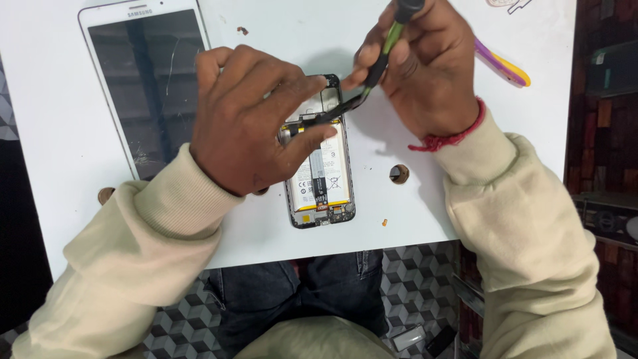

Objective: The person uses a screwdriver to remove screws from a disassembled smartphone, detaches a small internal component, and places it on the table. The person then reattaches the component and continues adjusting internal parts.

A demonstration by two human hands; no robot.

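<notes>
Both hands work at centre frame: left hand (249, 119) pins the opened phone (321, 166) to the desk (60, 113); right hand (425, 73) grips tweezers (372, 76), lifting an internal part; steady prying needed next.

A white tablet (149, 83) with a cracked dark screen lies at ten o'clock on the white surface (60, 126), a purple-and-yellow tool (504, 65) rests at two o'clock, and a round hole (399, 174) and a small orange bit (385, 223) sit near centre.
</notes>
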